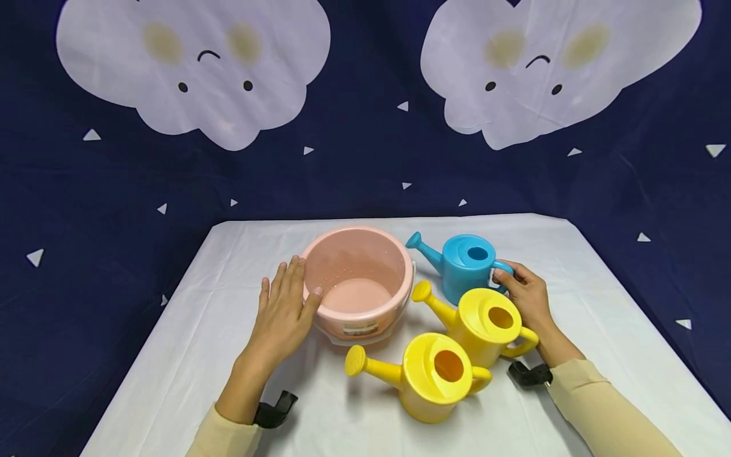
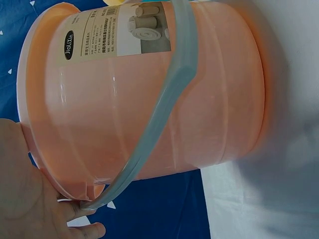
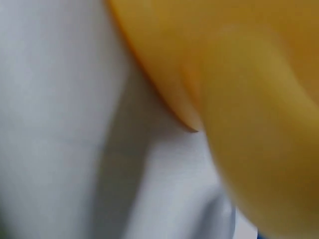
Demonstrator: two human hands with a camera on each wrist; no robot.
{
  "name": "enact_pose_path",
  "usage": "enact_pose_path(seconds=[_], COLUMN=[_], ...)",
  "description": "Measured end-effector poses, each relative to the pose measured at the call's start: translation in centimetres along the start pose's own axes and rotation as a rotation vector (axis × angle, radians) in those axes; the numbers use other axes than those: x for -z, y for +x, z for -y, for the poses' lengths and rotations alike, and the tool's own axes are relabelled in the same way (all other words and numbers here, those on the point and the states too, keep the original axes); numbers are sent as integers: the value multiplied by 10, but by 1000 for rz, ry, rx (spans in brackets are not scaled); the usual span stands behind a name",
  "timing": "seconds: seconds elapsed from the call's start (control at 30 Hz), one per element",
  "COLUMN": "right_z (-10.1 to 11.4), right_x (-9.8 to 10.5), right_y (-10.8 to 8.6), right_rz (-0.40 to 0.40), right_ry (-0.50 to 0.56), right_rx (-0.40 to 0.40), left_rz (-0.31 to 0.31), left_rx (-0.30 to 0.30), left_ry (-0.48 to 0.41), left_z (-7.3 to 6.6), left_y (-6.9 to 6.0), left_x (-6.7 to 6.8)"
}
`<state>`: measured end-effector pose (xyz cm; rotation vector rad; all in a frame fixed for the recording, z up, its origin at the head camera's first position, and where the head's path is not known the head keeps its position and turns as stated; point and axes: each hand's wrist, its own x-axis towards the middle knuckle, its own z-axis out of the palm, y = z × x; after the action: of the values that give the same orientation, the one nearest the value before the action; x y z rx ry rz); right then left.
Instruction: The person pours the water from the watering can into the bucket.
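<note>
A pink bucket [image 1: 365, 308] stands upright at the middle of the table, its inside bare. My left hand [image 1: 282, 311] rests against its left rim with the fingers straight. In the left wrist view, the bucket's grey handle [image 2: 159, 107] hangs down its side, below a paper label [image 2: 117, 32]. To the bucket's right, my right hand [image 1: 525, 292] grips the handle of a blue watering can [image 1: 465, 270]. Two yellow watering cans stand nearer to me, a rear one [image 1: 476, 324] and a front one [image 1: 431, 393]. A yellow can handle [image 3: 254, 134] fills much of the right wrist view, hiding my right hand there.
A white cloth covers the table [image 1: 165, 355]. Behind it hangs a dark blue curtain [image 1: 365, 171] with white clouds and triangles. All three spouts point left, toward the bucket side. Black wrist straps [image 1: 275, 409] show on both arms.
</note>
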<state>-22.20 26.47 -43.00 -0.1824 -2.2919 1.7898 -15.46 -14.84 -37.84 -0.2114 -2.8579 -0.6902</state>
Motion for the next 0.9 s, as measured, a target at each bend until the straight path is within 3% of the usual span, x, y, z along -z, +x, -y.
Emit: enact_pose_path(seconds=[0.33, 0.47, 0.67, 0.9], right_z=[-5, -4, -2, -4], right_x=[4, 4, 5, 11], right_y=[3, 5, 4, 10], right_rz=[-20, -38, -26, -24], right_ry=[244, 249, 349, 314], right_rx=[-22, -32, -22, 14], left_rz=[9, 5, 2, 9], left_rx=[7, 5, 4, 0], left_ry=[1, 0, -3, -1], left_z=[0, -1, -1, 0], left_y=[0, 0, 0, 1], left_x=[0, 0, 0, -1])
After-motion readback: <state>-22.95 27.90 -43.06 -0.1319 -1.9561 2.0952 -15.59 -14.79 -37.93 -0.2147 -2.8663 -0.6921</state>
